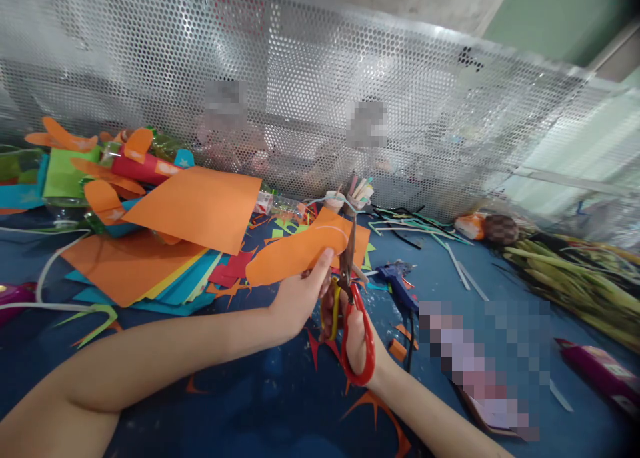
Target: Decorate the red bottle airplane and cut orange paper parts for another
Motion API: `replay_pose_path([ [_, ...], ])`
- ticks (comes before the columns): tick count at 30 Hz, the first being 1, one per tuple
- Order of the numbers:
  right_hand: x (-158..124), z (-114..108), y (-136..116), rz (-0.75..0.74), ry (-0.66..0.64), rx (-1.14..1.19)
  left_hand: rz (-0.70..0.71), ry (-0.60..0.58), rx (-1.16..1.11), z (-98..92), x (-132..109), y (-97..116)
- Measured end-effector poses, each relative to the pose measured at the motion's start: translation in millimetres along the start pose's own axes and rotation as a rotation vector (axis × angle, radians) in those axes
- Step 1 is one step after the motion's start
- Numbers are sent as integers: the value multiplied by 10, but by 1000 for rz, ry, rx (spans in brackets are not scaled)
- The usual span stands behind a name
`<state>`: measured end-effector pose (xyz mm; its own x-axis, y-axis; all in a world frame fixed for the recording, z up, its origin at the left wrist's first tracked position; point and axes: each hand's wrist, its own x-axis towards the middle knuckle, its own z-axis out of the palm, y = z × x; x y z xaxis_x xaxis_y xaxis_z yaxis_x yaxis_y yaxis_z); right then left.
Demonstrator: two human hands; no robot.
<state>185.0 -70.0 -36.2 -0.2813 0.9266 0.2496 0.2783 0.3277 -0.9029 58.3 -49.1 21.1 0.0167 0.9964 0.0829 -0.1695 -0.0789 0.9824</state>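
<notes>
Near glue gun (399, 287) (scraps (237, 267) around), left hand (299, 299) pinching paper (290, 253), right hand (357, 338) holding scissors (346, 281)

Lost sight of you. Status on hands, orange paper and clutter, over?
Left hand gripping orange paper. Right hand holding scissors at the paper. Scraps, blue glue gun close by.

Perf. metal screen (310, 65) at bk, leafy bundle (575, 281) R.
</notes>
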Motion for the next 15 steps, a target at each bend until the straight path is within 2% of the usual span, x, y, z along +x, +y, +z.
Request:
replay_pose_path([
  [15, 6, -5, 38, -58, 17, 157, 26, 12, -36, 12, 5, -18],
])
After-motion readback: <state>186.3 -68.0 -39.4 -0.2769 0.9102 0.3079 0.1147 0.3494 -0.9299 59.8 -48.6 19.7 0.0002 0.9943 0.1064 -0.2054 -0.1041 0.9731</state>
